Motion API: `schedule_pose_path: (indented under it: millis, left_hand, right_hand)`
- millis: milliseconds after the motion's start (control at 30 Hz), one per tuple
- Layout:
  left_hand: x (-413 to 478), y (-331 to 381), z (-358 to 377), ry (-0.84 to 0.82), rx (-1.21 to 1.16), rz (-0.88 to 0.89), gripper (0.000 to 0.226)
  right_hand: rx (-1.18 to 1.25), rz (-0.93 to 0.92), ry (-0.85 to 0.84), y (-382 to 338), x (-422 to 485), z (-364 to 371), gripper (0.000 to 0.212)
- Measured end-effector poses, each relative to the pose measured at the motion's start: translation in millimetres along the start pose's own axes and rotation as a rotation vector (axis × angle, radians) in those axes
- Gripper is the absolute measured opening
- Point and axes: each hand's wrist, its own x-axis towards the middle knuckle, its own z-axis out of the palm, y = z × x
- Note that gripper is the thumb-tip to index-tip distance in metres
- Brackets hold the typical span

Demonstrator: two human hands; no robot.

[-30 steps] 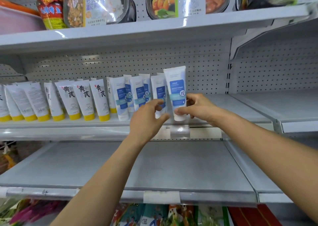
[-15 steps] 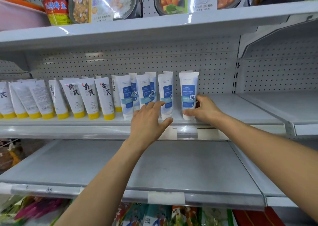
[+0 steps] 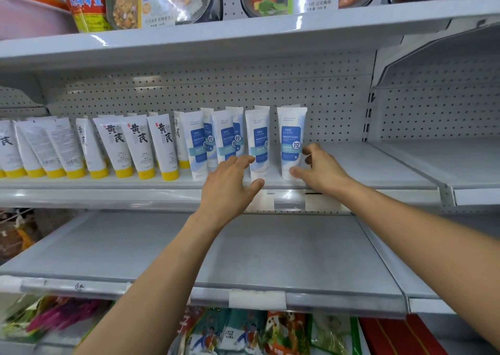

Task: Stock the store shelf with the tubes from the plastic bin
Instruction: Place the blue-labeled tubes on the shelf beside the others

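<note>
Several white, blue-labelled plastic tubes [image 3: 226,141] stand on the grey metal store shelf [image 3: 378,165]; right grip [image 3: 315,169] clasps the rightmost tube [image 3: 290,135], left grip [image 3: 230,184] open; room remains.

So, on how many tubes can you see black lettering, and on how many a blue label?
Tubes with black lettering: 6
Tubes with a blue label: 6
Total: 12
Other tubes show neither.
</note>
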Motion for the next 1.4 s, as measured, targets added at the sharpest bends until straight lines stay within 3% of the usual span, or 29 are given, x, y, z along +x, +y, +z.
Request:
schedule_pose_path:
  millis: [133, 233, 533, 833, 1167, 1400]
  left_hand:
    - [-24, 1, -10, -0.024, -0.069, -0.018, 0.052]
    - [-52, -2, -18, -0.024, -0.078, -0.024, 0.054]
    - [-137, -43, -73, 0.08, 0.102, -0.077, 0.053]
    - [-205, -159, -150, -0.032, 0.152, -0.338, 0.052]
    - [-283, -373, -253, -0.101, 0.282, -0.576, 0.051]
    - [-329, -498, -269, -0.188, 0.235, -0.728, 0.047]
  right_hand:
    - [-0.397, -0.222, 0.059, 2, -41, -12, 0.054]
    - [-0.531, -0.38, 0.003, 0, -74, -8, 0.056]
    - [-0.316, -0.619, -0.162, -37, -111, 38, 0.049]
    - [-0.177, -0.744, -0.317, -150, -121, 158, 0.051]
    - [-0.011, -0.804, -0.504, -334, -151, 379, 0.049]
    - [-0.018, -0.756, -0.641, -398, -166, 515, 0.046]
